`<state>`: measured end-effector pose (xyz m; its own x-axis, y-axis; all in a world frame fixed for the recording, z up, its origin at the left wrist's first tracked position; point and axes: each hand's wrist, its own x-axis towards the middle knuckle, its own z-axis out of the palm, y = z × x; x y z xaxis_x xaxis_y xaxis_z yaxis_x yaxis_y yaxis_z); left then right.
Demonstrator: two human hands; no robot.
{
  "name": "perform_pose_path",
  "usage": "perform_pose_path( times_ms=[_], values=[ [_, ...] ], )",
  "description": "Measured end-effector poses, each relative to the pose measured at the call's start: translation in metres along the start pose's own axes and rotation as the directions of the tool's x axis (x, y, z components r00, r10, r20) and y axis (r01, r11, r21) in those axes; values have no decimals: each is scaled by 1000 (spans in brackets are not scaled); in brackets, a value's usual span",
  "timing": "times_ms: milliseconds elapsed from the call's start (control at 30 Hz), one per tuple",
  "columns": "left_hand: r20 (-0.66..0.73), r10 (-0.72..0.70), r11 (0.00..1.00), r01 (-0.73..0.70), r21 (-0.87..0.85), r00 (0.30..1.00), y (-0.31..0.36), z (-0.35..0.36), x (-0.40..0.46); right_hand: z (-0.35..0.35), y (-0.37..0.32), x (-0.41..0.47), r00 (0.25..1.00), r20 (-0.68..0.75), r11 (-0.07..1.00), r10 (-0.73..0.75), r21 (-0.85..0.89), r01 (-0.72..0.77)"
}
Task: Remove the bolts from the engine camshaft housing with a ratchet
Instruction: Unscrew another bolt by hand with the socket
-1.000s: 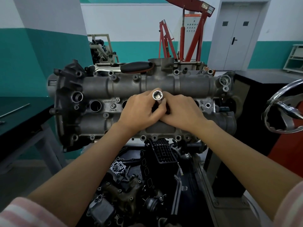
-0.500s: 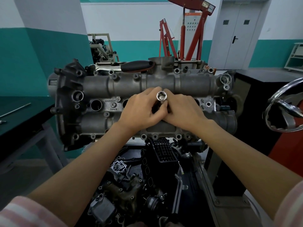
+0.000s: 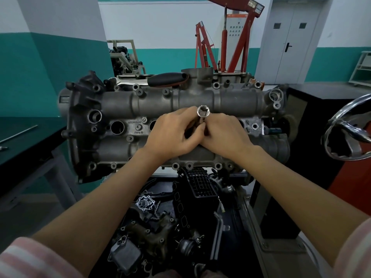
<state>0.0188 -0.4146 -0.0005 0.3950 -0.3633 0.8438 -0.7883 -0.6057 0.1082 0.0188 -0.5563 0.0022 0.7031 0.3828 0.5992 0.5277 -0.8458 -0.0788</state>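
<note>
The grey camshaft housing (image 3: 180,101) lies across the middle of the view on an engine stand. Over its centre, my left hand (image 3: 172,135) and my right hand (image 3: 224,135) meet, fingers pinched together around a silver socket tool (image 3: 203,111) whose open hex end points up toward me. Its lower shaft is hidden between my fingers. A ratchet with a black handle (image 3: 166,78) and chrome head rests on the housing's far edge. Small bolts (image 3: 138,127) still sit in the housing's flange holes.
Loose engine parts and a black intake manifold (image 3: 200,183) fill the tray below the housing. A dark workbench (image 3: 24,141) with a thin rod stands at left. A chrome handwheel (image 3: 349,133) juts in at right. A red engine hoist (image 3: 236,37) stands behind.
The socket and both hands have shifted slightly to the right and up over the housing; the grip stays the same.
</note>
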Motion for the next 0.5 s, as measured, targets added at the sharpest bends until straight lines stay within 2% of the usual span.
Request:
perform_pose_path(
  times_ms=[33,300,500],
  values=[
    [-1,-1,1000,1,-2,1000,0,-1,-1,1,4,-1,1000,-29,1000,-8,2,8],
    [20,-105,994,104,36,994,-5,3,-2,-6,-2,-1,998,56,1000,6,30,-7],
    [5,-56,998,56,16,998,-2,2,-2,-8,-5,-3,999,34,998,17,67,-19]
  ],
)
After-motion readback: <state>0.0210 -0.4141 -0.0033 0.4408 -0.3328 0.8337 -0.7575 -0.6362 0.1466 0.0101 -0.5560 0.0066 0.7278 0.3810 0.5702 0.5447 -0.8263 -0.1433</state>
